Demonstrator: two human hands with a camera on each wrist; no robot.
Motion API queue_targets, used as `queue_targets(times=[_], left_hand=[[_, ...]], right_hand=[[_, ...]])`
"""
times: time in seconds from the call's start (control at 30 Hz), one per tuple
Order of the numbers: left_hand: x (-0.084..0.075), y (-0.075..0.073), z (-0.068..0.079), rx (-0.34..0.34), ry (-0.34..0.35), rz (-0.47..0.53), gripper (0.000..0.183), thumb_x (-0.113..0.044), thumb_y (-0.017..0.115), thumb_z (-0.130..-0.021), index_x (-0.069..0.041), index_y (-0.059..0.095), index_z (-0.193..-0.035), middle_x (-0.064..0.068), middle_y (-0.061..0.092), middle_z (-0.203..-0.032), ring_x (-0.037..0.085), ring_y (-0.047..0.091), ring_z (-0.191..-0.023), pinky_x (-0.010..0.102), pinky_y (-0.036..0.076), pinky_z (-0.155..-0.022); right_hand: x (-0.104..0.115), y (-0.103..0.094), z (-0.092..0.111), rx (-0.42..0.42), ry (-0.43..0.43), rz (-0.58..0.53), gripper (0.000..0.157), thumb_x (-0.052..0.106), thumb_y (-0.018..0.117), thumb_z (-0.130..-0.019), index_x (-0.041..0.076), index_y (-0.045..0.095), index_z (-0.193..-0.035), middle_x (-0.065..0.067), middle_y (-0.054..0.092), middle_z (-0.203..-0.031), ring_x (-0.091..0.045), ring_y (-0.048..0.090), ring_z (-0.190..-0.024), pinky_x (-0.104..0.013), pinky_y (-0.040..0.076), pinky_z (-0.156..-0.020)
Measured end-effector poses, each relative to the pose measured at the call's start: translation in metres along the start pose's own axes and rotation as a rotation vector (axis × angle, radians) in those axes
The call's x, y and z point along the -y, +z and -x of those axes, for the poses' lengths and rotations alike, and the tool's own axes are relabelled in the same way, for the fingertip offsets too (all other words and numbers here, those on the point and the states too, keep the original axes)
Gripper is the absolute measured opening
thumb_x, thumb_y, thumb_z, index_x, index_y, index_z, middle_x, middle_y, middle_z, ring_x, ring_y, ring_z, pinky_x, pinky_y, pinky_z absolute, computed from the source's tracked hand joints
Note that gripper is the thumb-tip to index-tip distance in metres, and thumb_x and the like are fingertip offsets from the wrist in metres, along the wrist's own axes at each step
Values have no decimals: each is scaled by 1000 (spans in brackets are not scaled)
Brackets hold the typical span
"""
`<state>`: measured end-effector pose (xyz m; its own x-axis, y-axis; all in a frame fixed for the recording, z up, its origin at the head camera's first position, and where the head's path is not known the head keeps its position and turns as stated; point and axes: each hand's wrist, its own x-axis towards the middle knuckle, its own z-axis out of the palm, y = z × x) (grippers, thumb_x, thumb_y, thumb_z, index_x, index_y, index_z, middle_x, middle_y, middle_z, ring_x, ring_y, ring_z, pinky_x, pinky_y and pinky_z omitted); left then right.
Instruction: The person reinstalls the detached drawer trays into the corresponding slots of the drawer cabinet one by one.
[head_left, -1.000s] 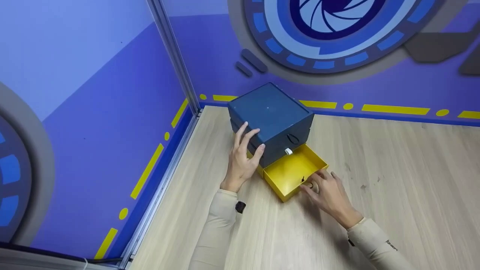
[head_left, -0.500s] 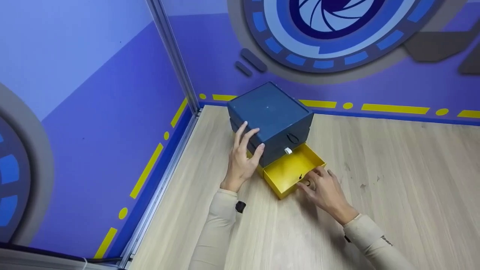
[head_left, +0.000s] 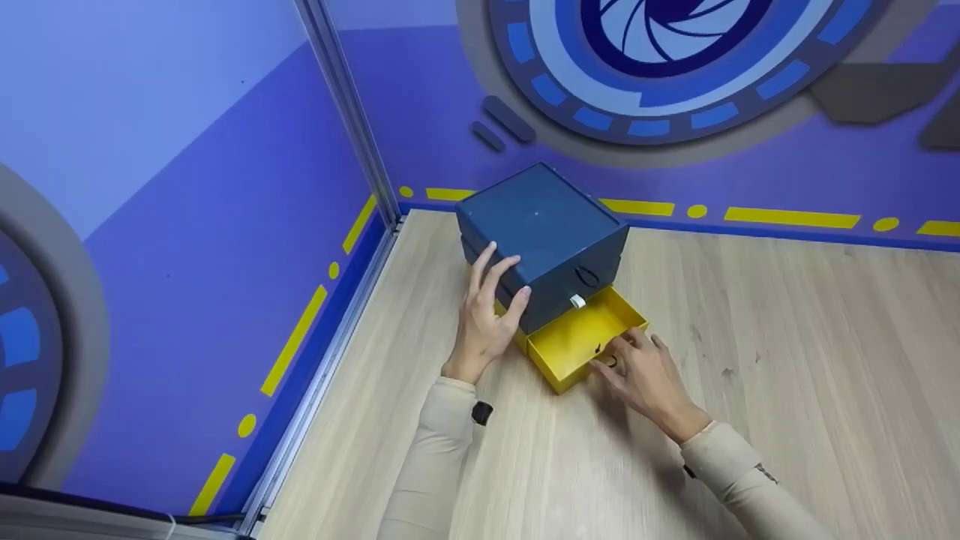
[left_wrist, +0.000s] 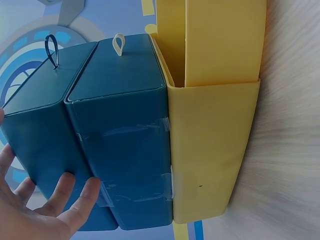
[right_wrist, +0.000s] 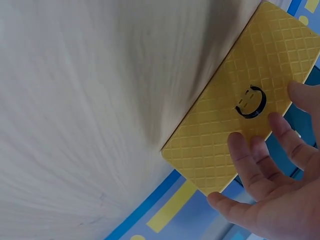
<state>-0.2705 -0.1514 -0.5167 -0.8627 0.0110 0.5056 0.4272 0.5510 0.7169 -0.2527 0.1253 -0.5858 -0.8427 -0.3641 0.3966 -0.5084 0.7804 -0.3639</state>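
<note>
A stack of drawer boxes stands turned at an angle on the table: two dark blue units (head_left: 540,217) above a yellow casing (left_wrist: 212,145). From that casing a yellow drawer (head_left: 566,349) juts out, with nothing seen on the visible part of its floor. My left hand (head_left: 484,322) rests spread-fingered against the side of the top blue unit. My right hand (head_left: 651,382) touches the drawer's quilted front (right_wrist: 210,155) with extended fingers, near a black loop pull (right_wrist: 260,107). The loop stands free of the fingers in the right wrist view.
A black loop (left_wrist: 51,50) and a white loop (left_wrist: 119,45) hang on the blue fronts. Behind the stack rises a purple printed wall (head_left: 420,105), meeting a side wall (head_left: 187,225) at a metal corner post (head_left: 349,105). Wood-grain tabletop (head_left: 825,375) stretches to the right.
The yellow drawer has slid a little further into its casing, and my right hand has moved inward with it. My left hand and the blue units have stayed in place.
</note>
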Motion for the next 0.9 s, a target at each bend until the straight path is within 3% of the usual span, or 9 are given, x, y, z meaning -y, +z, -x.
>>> queue_targets(times=[0.2,0.9], left_hand=[[1,0,0,-13,-1,-4,47,-38,64,-106,-28,57,-151,3,29,-175,29,40,-158,60,42,-121],[0,1,1,-4,-4,-8,47,-39,64,-106,-28,57,-151,3,29,-175,29,40,-157,58,42,-121]], right_hand=[[3,1,-5,6,-4,10,29,32,85,-92,6,74,-98,-18,67,-107,-35,70,-88,-74,45,-107],[11,6,-17,51,28,12,32,33,81,-95,4,73,-107,-24,67,-123,-40,69,-105,-74,44,-109]])
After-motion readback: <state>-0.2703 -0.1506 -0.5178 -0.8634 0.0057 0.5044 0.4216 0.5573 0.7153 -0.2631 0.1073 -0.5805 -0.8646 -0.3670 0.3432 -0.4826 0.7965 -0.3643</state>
